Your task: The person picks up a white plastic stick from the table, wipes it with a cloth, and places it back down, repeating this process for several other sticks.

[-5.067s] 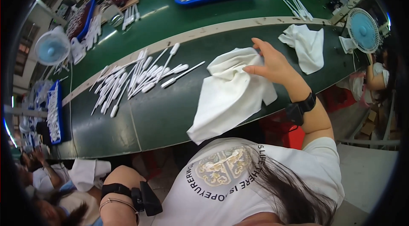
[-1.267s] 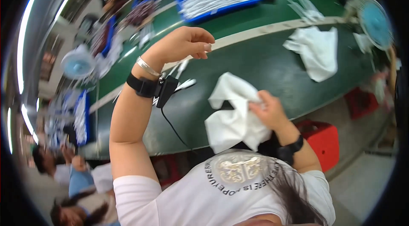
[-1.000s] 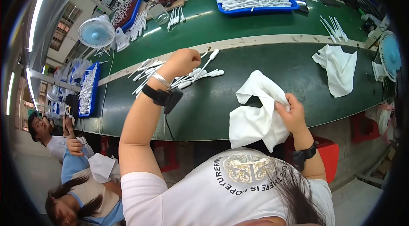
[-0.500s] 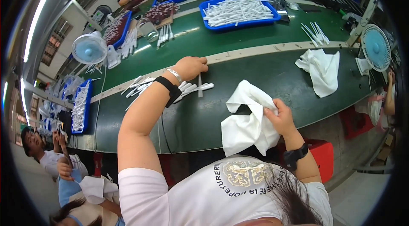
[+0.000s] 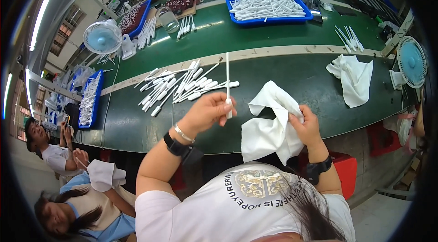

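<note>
My left hand (image 5: 207, 113) pinches the thick end of a slim white plastic stick (image 5: 227, 75), whose thin shaft points up and away from me. To its left and beyond, a loose pile of similar white sticks with thicker handles (image 5: 160, 88) lies on the green bench. My right hand (image 5: 306, 126) is closed on a crumpled white cloth (image 5: 270, 139), which hangs in folds over the bench's near edge. The cloth and the stick are apart. Part of the pile's near right end lies close behind my left fingers.
A blue tray heaped with white sticks (image 5: 270, 21) stands at the back; another blue tray (image 5: 96, 105) is at left. A second white cloth (image 5: 353, 78) and a fan (image 5: 411, 61) are at right. Another fan (image 5: 102, 38) stands left. Co-workers sit at lower left and far back.
My left hand has drawn back toward me from beside the pale strip and now holds a stick upright. The pile shows more fully. My right hand keeps hold of the cloth.
</note>
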Demonstrator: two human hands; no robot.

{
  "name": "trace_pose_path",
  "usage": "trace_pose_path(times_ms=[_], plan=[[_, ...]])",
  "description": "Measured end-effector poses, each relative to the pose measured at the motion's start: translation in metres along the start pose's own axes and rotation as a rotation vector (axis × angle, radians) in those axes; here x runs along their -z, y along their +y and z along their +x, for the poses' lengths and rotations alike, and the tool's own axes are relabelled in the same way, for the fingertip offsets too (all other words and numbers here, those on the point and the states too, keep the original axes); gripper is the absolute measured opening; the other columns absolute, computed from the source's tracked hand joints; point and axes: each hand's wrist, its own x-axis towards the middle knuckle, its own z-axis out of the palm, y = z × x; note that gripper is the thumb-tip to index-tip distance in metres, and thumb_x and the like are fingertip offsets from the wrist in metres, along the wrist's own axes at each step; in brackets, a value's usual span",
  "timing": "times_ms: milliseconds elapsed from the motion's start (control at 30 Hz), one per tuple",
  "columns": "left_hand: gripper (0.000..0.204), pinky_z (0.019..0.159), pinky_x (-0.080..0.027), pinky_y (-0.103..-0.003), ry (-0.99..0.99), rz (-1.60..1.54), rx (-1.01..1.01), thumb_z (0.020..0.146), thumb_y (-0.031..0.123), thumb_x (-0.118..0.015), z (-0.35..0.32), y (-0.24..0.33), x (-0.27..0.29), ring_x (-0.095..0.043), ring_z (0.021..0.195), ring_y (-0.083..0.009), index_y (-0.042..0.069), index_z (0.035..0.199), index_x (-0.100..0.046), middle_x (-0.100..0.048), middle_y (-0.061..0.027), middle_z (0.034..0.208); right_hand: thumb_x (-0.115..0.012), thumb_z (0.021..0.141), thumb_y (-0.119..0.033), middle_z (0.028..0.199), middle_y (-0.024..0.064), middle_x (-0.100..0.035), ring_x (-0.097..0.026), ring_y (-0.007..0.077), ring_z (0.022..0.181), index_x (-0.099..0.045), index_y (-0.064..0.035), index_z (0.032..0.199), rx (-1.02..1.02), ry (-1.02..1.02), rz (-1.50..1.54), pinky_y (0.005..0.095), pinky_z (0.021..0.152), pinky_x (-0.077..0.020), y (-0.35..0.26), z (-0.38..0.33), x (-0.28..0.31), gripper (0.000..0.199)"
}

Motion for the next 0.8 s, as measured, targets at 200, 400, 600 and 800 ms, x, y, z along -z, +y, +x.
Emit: trace_pose_path(times_ms=[200, 400, 600, 800], plan=[[0.007, 0.046, -0.04, -0.018, -0.017, -0.373, 0.038, 0.084, 0.009, -0.056, -0.01, -0.047, -0.017, -0.049, 0.05, -0.0102, 0.004, 0.086, -0.054, -0.06, -0.0132, 0.08, -0.06, 0.078, -0.01, 0.083, 0.0044, -0.059, -0.053, 0.0089, 0.075, -0.055, -0.0005, 0.093, -0.016, -0.021, -0.026, 0.0233, 0.065, -0.043, 0.0, -0.001, 0.003, 0.018], [0.006, 0.043, -0.035, -0.018, 0.013, -0.461, 0.084, 0.083, 0.007, -0.057, -0.016, -0.058, -0.023, -0.043, 0.048, -0.0095, 0.004, 0.082, -0.053, -0.06, -0.0137, 0.076, -0.063, 0.075, -0.009, 0.096, 0.0063, -0.055, -0.05, 0.0109, 0.083, -0.052, -0.0019, 0.099, 0.023, 0.184, 0.22, 0.0245, 0.072, -0.0411, -0.002, 0.0, 0.005, 0.027], [0.006, 0.043, -0.034, -0.018, 0.038, -0.532, 0.148, 0.082, 0.005, -0.057, -0.019, -0.058, -0.028, -0.043, 0.047, -0.0093, 0.005, 0.08, -0.052, -0.059, -0.0132, 0.073, -0.066, 0.071, -0.01, 0.1, 0.0089, -0.052, -0.05, 0.0161, 0.084, -0.052, -0.0036, 0.101, 0.305, 0.173, -0.455, 0.0272, 0.074, -0.0411, -0.025, 0.003, 0.021, 0.034], [0.007, 0.041, -0.031, -0.018, 0.042, -0.533, 0.111, 0.081, 0.006, -0.058, -0.022, -0.062, -0.028, -0.043, 0.047, -0.0094, 0.005, 0.079, -0.051, -0.058, -0.0121, 0.071, -0.067, 0.071, -0.013, 0.092, 0.0087, -0.055, -0.052, 0.0175, 0.079, -0.054, -0.0029, 0.1, 0.174, 0.116, -0.513, 0.0282, 0.068, -0.0429, -0.029, 0.004, 0.016, 0.034]])
